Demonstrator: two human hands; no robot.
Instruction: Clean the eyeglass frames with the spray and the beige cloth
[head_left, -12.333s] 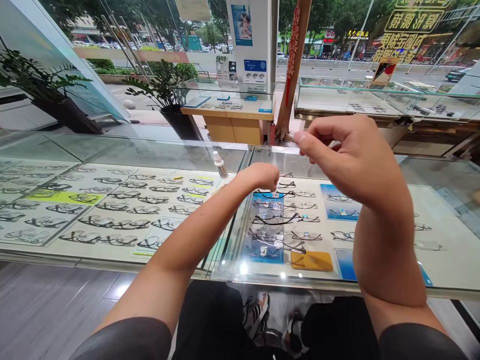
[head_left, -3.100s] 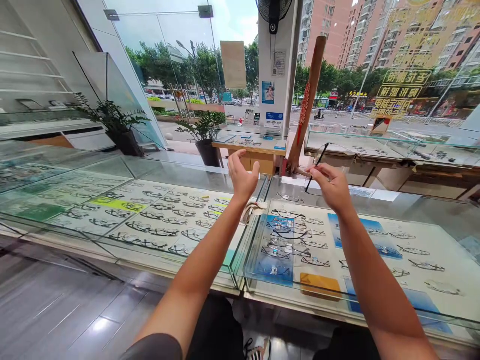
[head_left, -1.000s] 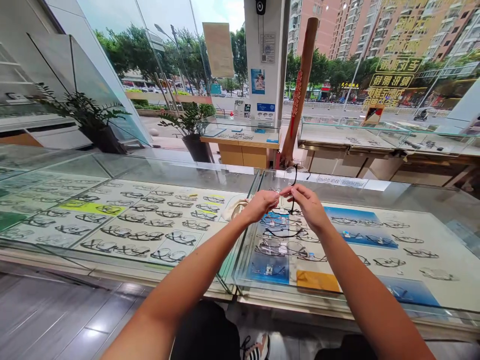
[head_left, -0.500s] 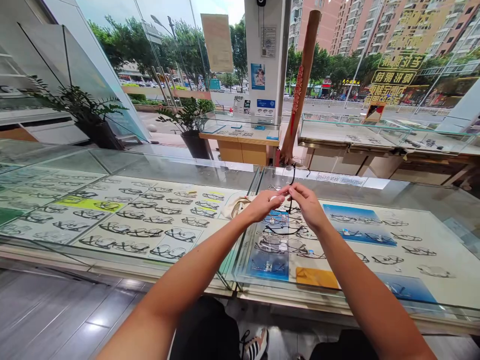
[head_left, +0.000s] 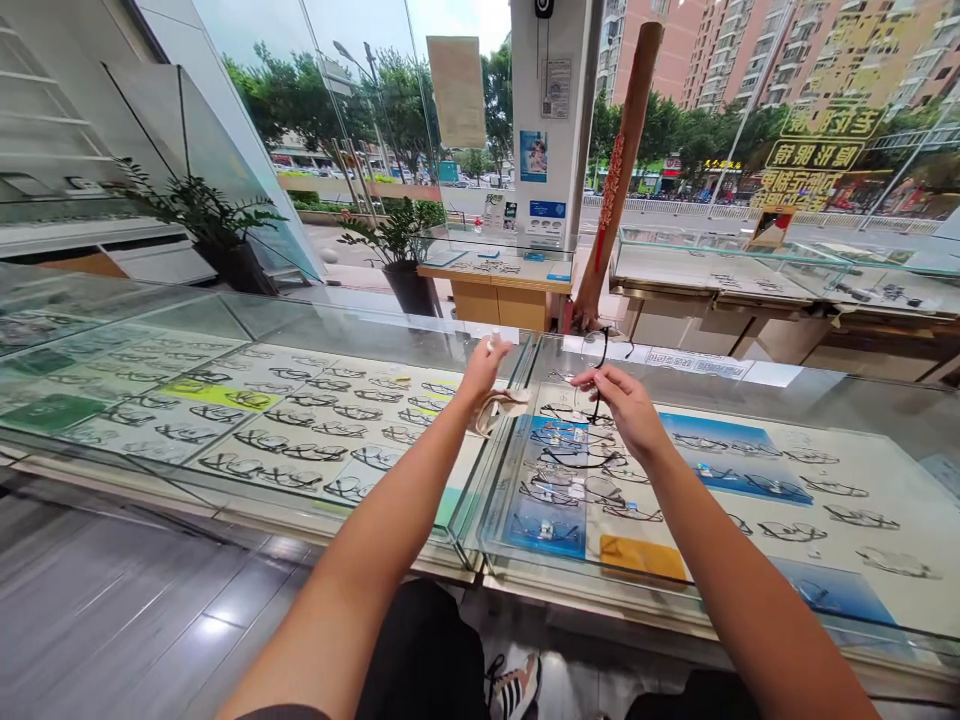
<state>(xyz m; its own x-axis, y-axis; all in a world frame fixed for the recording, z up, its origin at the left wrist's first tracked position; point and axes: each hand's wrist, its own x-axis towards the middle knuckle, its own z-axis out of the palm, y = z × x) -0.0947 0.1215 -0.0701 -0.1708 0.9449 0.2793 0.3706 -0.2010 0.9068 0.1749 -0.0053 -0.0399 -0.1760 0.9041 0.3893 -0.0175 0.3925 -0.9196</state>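
My right hand point(head_left: 627, 403) pinches a pair of eyeglasses point(head_left: 604, 347) above the right-hand glass showcase. Their dark temple stands nearly upright, and the fingers partly hide the frame. To the left, over the seam between the showcases, my left hand point(head_left: 482, 372) is closed around a small white piece point(head_left: 492, 346) too small to identify. Just beneath that wrist, a crumpled beige cloth point(head_left: 504, 403) lies on the glass top.
Rows of eyeglasses point(head_left: 291, 447) fill the left showcase point(head_left: 442, 555). The right showcase point(head_left: 540, 590) holds more frames, blue display cards point(head_left: 724, 445) and a yellow-orange cloth point(head_left: 642, 556). Behind stand potted plants point(head_left: 405, 235), a slanted wooden post point(head_left: 628, 130) and further counters.
My left hand has left the eyeglasses and moved left, carrying the small white piece. My right hand still holds the eyeglasses. The view has shifted slightly left.
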